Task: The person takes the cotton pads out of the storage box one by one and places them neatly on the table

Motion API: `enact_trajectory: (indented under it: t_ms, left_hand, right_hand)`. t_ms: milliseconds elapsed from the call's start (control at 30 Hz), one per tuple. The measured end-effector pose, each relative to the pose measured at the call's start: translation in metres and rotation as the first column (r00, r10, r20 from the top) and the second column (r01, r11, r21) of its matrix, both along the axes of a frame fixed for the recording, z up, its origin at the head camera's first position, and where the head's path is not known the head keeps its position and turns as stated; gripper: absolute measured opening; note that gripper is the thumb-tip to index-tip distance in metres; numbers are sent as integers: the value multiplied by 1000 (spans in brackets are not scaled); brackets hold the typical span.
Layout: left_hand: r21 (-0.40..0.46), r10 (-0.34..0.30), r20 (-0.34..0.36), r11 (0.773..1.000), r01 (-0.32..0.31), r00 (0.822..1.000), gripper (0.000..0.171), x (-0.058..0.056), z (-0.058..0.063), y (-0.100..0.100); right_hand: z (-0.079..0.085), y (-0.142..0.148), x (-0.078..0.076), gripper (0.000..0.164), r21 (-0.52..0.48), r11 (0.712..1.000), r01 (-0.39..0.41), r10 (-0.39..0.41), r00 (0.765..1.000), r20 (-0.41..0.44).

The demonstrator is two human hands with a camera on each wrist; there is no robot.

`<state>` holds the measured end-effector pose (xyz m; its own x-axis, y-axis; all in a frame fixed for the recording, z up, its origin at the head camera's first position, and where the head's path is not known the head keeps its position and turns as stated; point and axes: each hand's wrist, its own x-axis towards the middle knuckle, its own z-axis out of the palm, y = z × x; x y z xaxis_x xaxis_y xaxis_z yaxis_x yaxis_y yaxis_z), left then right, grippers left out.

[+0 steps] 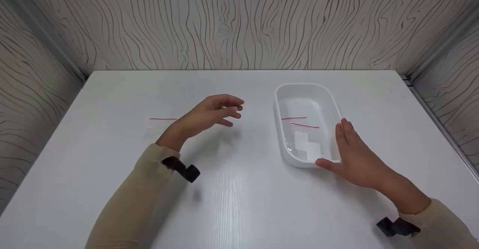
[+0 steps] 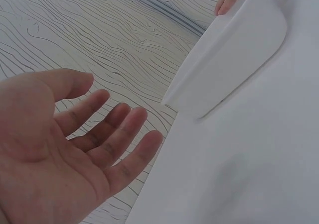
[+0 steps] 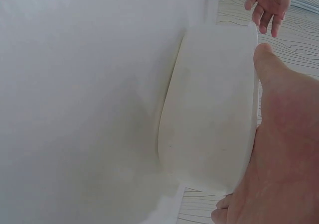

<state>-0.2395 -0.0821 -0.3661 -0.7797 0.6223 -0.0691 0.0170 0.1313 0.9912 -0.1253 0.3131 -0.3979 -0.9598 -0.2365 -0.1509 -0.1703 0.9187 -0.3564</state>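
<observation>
- Head view: we have a white oblong plastic tub with rounded corners (image 1: 308, 107) sitting right of centre on a white counter (image 1: 239, 196).
- Right-hand grip (image 1: 357, 163) holds the tub's near right corner: thumb on the near rim, fingers along the right rim, set wide of the thumb.
- Left-hand grip (image 1: 211, 112) is loose, fingers apart and softly bent, holding nothing, left of the tub and clear of it. Left wrist view agrees.
- Inside the tub we see two thin red strips (image 1: 305, 125) and two white rectangular labels (image 1: 301, 140), apparently on clear plastic; outlines too faint for us to trace.
- Clear plastic bag with a red top edge (image 1: 152, 131) lies flat on the counter by the left wrist, partly hidden.
- Both beige sleeves (image 1: 131, 200) have small black devices (image 1: 191, 173) at the cuff.
- Behind: pale panel with dark wood-grain lines (image 1: 224, 24).
</observation>
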Motion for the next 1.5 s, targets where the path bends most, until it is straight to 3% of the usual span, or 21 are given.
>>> enact_trajectory:
  t_ms: [300,867,1500]
  left_hand:
    - [44,-20,0,999,20,1000,35,-3,7,14]
    - [49,-46,-15,998,47,999,35,-5,13,38]
    - [96,-86,-5,992,86,996,36,-8,15,64]
  right_hand:
    - [1,0,1,123,2,1000,0,0,1000,-1]
    - [-1,2,0,122,-15,1000,-11,11,1000,-16]
    - [0,0,0,123,-8,1000,-8,8,1000,0]
